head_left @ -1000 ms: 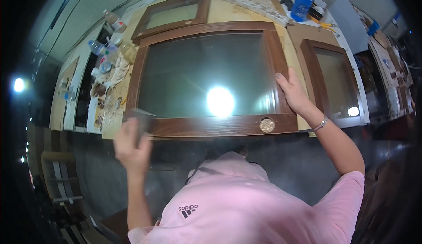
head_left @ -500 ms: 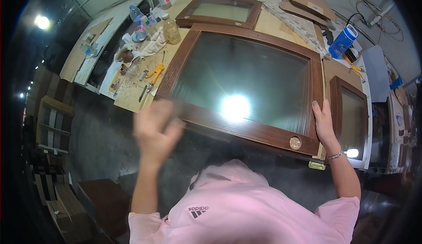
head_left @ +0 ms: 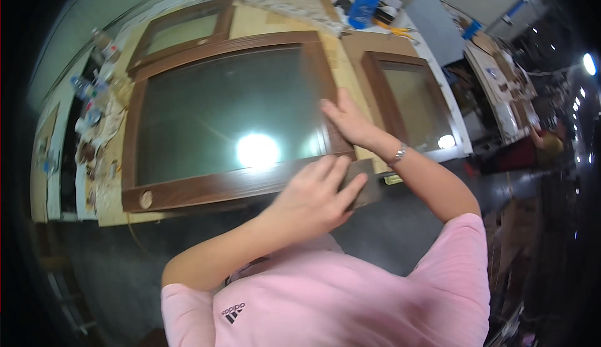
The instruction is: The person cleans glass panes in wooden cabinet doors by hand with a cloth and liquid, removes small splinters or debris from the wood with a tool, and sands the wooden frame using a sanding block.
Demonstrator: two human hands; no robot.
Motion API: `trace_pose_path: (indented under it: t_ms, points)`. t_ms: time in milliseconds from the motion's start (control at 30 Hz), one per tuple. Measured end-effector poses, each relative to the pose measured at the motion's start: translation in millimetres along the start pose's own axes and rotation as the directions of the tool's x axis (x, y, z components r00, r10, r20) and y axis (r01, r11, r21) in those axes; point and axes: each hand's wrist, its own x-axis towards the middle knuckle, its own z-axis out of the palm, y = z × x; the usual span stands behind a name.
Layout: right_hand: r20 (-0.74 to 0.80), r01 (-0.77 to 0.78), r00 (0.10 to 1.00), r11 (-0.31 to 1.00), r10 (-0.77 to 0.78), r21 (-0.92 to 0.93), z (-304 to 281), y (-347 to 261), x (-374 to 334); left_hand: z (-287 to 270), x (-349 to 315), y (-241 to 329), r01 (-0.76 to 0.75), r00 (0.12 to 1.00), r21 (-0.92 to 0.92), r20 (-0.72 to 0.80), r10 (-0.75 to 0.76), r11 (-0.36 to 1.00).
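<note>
A large brown wood-framed glass door (head_left: pixel 188 193) lies on the worktable in front of me. My left hand (head_left: pixel 319 190) reaches across to its near right corner. Between the thumb and fingers of that hand is a flat grey-brown pad (head_left: pixel 362 185), like a sanding pad, partly hidden and pressed at the corner. My right hand (head_left: pixel 350 120) grips the door's right side, thumb toward the glass and fingers over the outer edge. A round recess (head_left: pixel 146 200) shows in the frame's near left corner.
Smaller glass doors lie behind (head_left: pixel 145 56) and at the right (head_left: pixel 391 109). A blue bottle (head_left: pixel 367 3) stands at the back beside yellow-handled tools (head_left: pixel 394 29). Bottles (head_left: pixel 105 43) and rags (head_left: pixel 103 125) crowd the left edge. Another person (head_left: pixel 526 150) is at the far right.
My view has turned to the right. My left hand has gone from the door's near left corner to its near right corner. My right hand still holds the right side.
</note>
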Motion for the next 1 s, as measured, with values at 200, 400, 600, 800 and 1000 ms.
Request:
trace_pose_path:
  t_ms: [200,400,600,800,1000]
  points:
    - [0.054,-0.076,0.996,0.973,0.066,0.218,-8.8,0.9,-6.6,5.9,11.1,5.9,0.086,0.995,0.076,0.051,-0.09,0.993]
    - [0.055,-0.142,0.988,0.99,0.142,0.005,-16.1,-12.5,-6.3,-17.4,-30.9,8.6,0.047,0.996,0.09,0.065,-0.053,0.995]
    - [-0.099,0.152,0.967,0.844,-0.234,-0.514,-19.2,-80.9,-50.5,-86.4,-135.9,11.5,0.453,0.887,0.169,-0.191,-0.421,0.876]
    - [0.128,0.389,0.92,0.827,-0.37,-0.405,40.1,-130.2,-67.6,-92.7,-131.8,-1.4,0.393,0.918,0.205,-0.146,-0.369,0.897]
    - [0.293,0.422,0.904,0.757,-0.311,-0.499,87.7,-171.6,-86.6,-185.7,-270.8,-49.4,0.842,0.531,0.287,-0.59,-0.608,0.457]
